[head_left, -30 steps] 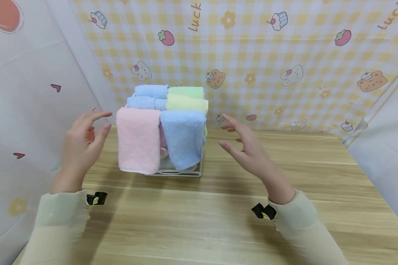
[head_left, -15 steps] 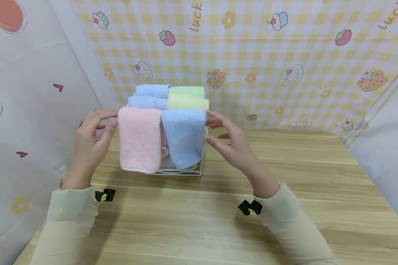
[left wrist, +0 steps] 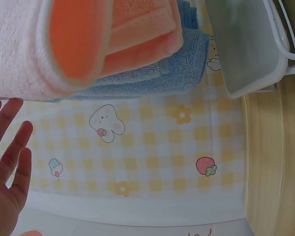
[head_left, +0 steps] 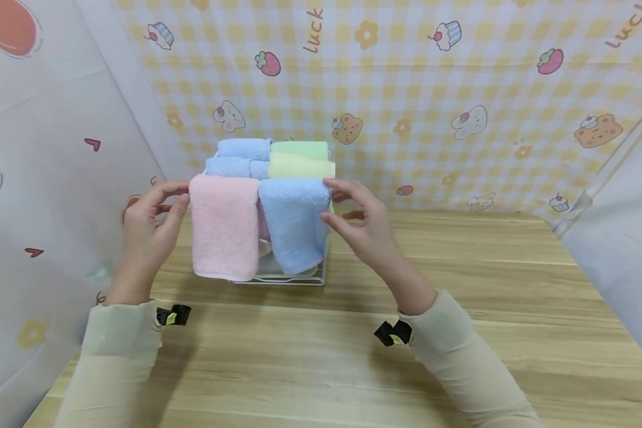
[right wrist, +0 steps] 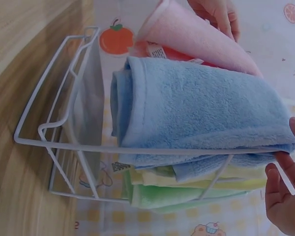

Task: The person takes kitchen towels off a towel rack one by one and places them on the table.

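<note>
A pink towel (head_left: 224,229) and a blue towel (head_left: 295,226) hang side by side over the front of a white wire rack (head_left: 321,280). My left hand (head_left: 150,235) is at the pink towel's upper left edge, its fingertips touching or very near the cloth. In the left wrist view its fingers (left wrist: 10,152) are spread below the towel's edge. My right hand (head_left: 366,229) touches the blue towel's upper right corner, index finger and thumb apart. In the right wrist view, fingertips (right wrist: 285,164) lie by the rack's upper bar.
Behind the front pair hang more towels: blue ones (head_left: 243,147), a yellow one (head_left: 302,166) and a green one (head_left: 299,148). A pale tray (left wrist: 253,49) sits low in the rack. The wooden table (head_left: 299,356) meets a patterned cloth wall (head_left: 422,89) at the back.
Both hands have moved inward from either side of the rack to the towels' upper outer edges. The right hand has come onto the blue towel's corner. The towels hang about as before.
</note>
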`<control>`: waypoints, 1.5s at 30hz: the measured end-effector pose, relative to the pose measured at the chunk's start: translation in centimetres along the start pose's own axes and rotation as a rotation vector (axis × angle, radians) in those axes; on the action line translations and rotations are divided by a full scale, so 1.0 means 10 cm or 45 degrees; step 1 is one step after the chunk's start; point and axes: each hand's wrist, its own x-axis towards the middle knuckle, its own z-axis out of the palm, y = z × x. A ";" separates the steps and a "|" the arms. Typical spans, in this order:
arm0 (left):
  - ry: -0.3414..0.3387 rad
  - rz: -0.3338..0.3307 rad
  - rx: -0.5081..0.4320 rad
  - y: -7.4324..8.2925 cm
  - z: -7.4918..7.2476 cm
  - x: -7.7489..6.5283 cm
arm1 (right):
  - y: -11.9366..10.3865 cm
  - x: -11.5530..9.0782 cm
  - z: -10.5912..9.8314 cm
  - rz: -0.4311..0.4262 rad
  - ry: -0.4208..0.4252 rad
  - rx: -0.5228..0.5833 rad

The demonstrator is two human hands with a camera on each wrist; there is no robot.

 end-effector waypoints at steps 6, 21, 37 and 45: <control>0.038 -0.003 -0.020 -0.02 0.02 0.00 | 0.02 0.02 0.10 -0.087 0.089 -0.003; 0.119 -0.050 -0.133 -0.03 0.05 0.03 | 0.00 0.12 0.23 -0.124 0.162 -0.019; 0.035 -0.191 -0.123 -0.01 0.07 0.07 | 0.01 0.19 0.26 -0.126 0.232 0.062; -0.005 -0.217 -0.111 -0.02 0.09 0.08 | 0.01 0.20 0.27 -0.101 0.283 0.117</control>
